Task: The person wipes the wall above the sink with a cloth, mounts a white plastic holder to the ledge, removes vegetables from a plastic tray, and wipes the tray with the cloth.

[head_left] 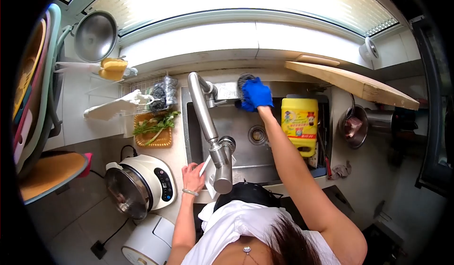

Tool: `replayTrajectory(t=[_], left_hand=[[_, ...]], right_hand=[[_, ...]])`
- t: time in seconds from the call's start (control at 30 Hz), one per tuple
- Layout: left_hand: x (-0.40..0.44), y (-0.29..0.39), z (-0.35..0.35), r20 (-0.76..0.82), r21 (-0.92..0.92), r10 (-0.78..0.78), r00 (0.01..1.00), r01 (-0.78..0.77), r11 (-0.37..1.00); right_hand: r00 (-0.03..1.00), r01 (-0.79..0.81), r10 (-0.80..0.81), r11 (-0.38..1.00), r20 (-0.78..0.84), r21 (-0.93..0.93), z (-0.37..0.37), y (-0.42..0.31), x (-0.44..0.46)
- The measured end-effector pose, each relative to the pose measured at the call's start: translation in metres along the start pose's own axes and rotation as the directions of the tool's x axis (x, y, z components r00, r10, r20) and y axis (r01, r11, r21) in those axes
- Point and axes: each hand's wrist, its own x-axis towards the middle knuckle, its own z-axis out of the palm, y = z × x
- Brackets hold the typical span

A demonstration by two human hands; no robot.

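Note:
My right hand (256,94), in a blue glove, is closed on a grey scouring pad (243,81) at the back rim of the steel sink (246,157). My left hand (193,177), bare with a bracelet at the wrist, is at the sink's front left corner. Its fingers grip the edge of a white, flat-sided object (206,170), partly hidden behind the faucet (204,111). Right of my gloved hand, a yellow jug (299,123) with a printed label stands at the sink's right side. The drain (257,135) shows between the faucet and my right forearm.
A wooden board (352,84) leans at the back right, above a metal bowl (353,128) holding meat. Greens lie in a brown basket (163,139) at left, below a wire rack (142,92). A white cooker (153,177) stands left of the sink.

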Motion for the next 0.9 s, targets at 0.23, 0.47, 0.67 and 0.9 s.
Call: replayTrajectory(t=[0.23, 0.47, 0.67, 0.9], left_hand=[[0.007, -0.023, 0.004, 0.135, -0.013, 0.043, 0.99, -0.041, 0.999], [0.003, -0.039, 0.027, -0.006, 0.069, 0.142, 0.99, -0.141, 0.988], [0.006, -0.033, 0.026, -0.036, 0.101, 0.132, 0.991, -0.128, 0.987], [0.006, -0.025, 0.023, -0.059, 0.059, 0.109, 0.992, -0.105, 0.993]], right_hand=[[0.599, -0.469, 0.716, 0.677, -0.358, 0.567, 0.059, 0.106, -0.018], [0.988, -0.11, 0.005, -0.664, 0.151, 0.739, -0.026, 0.032, -0.068], [0.962, 0.174, 0.267, -0.418, -0.062, 0.892, -0.12, -0.04, -0.024], [0.856, 0.175, -0.178, 0.983, -0.486, -0.051, -0.067, -0.006, -0.007]])
